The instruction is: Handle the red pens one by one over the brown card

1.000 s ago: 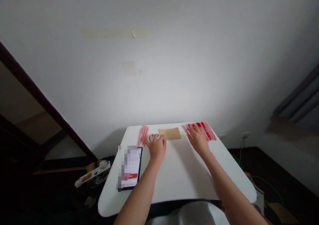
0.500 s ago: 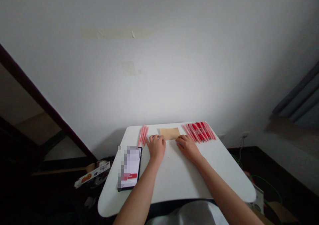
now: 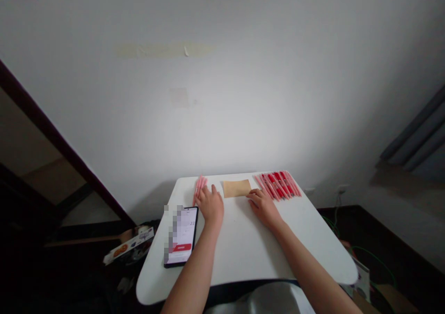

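My left hand (image 3: 211,206) reaches over the right side of a small bundle of pink pens (image 3: 200,184), fingers stretched and spread. It partly covers the pens' lower ends, and I cannot tell whether it touches them. My right hand (image 3: 264,208) rests on the table with its fingers loosely extended, fingertips by the lower right corner of a brown paper piece (image 3: 237,188). Nothing shows in its grasp. Just beyond that hand, to the right, a row of pink and red pens (image 3: 278,184) lies side by side.
A phone (image 3: 181,237) with a lit, partly blurred screen lies on the left of the white table (image 3: 243,254). The wall (image 3: 222,119) rises behind the table's far edge. Boxes and a green cable (image 3: 373,258) are on the floor at the right.
My left hand has moved left from beside the brown paper to the small pen bundle, and its fingers have spread. My right hand has barely moved.
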Tool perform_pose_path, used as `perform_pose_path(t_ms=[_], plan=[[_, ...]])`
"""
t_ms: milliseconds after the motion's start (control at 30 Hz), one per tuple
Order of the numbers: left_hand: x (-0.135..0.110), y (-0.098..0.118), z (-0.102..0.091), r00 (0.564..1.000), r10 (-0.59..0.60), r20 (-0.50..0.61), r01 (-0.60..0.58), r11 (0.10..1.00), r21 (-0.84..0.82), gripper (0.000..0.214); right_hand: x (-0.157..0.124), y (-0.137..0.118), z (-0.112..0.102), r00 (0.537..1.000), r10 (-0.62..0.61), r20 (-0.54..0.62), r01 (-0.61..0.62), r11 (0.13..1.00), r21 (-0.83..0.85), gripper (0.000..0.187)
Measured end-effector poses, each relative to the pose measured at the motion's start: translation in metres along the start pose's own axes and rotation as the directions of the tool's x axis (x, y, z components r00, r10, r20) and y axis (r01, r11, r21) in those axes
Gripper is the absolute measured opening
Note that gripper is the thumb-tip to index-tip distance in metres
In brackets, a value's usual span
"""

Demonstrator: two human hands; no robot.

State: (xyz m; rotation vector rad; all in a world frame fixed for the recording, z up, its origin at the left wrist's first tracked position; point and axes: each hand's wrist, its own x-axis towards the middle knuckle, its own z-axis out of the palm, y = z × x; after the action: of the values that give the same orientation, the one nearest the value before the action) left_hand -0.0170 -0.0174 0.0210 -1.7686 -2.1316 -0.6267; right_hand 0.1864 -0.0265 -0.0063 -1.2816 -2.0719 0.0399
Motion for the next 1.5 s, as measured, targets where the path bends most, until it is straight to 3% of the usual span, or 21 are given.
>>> perform_pose_path(t_ms=[100,367,633,867,1267,1500], plan=[[-0.001,-0.0007,0.0043,0.999,-0.035,0.024,0.034,0.999,0.034,0.041,-0.0003,0.0,-0.0004,1.0,0.003,-0.011,-0.003,1.0,-0.002,0.027],[-0.0024,-0.001,0.0035,1.0,0.021,0.015,-0.02,1.0,-0.013,0.038,-0.0018,0.0003,-0.0003,1.0,0.021,-0.014,-0.021,0.999,0.029,0.027],[-0.0025,-0.0008,0.006,0.999,-0.033,0.039,0.033,0.999,0.011,0.038,-0.0013,-0.0013,-0.0022,0.999,0.031,-0.012,-0.03,0.999,0.032,0.028],[-0.002,-0.0002,0.0062,0.998,-0.05,-0.034,0.05,0.999,0.009,0.045,-0.0004,-0.002,-0.0025,0.999,0.036,-0.018,-0.035,0.997,0.064,0.027],[0.0008,-0.0017,0.0056,0.994,-0.095,0.045,0.091,0.992,0.084,0.039,-0.0009,0.0003,-0.0009,0.999,0.038,0.002,-0.038,0.995,0.089,0.028],[0.0019,-0.004,0.0085,0.997,-0.071,-0.016,0.071,0.997,0.014,0.039,-0.0008,-0.0008,-0.0019,1.0,0.019,-0.022,-0.017,0.995,0.098,0.029]])
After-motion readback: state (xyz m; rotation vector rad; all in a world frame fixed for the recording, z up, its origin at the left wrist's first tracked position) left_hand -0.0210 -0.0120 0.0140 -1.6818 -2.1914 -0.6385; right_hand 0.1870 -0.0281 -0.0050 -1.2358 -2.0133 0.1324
